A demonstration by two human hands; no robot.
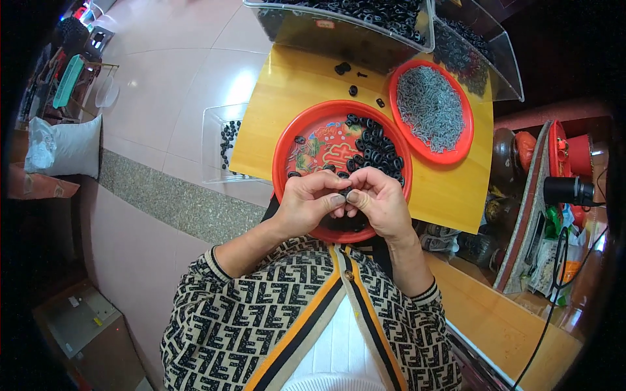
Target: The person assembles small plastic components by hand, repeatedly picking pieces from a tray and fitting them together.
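Observation:
Over a red plastic tray [282, 140], my left hand [312, 201] and my right hand [381, 202] meet fingertip to fingertip. Both are closed in a pinch around one small black plastic part [346, 191], mostly hidden by the thumbs. Inside the tray, whose floor has a printed pattern, a heap of small black oval parts [377, 144] lies at the right, with a few strays at the left and more below my hands. Behind it to the right, a second red tray [466, 153] is full of small silver metal pieces [430, 107], which look like screws or pins.
A yellow board [450, 195] carries both trays and a few loose black parts [353, 90]. Large clear bins [339, 32] of black parts stand at the back. A clear box [212, 146] with black parts is left of the board. Shelves with a black cylinder [567, 191] and cable are right.

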